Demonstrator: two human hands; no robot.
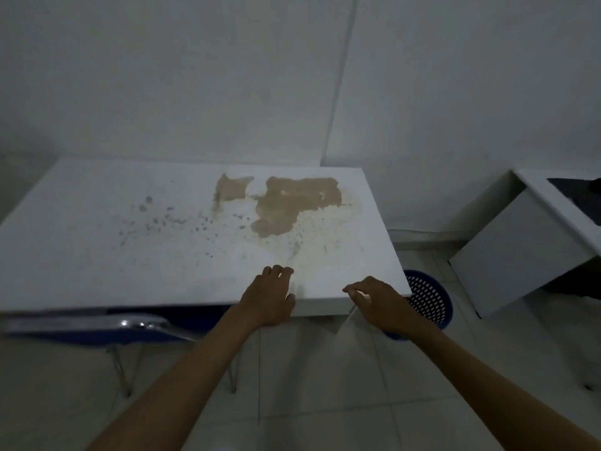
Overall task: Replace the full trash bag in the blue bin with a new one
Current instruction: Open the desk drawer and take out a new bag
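Under table (97, 255) edge: blue bin (429, 297), perforated wall, partly hidden.

We find no readable text, labels, brand names, numbers or signs anywhere in this dim view. The white desk (97, 249) beyond our hands carries only stains and specks, and the blue bin (429, 297) to the right shows plain perforations, no writing.

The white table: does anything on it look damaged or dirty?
Yes. The white table has a big brown patch near its far right part, as if the surface peeled off or got stained, and many small dark specks left of it.
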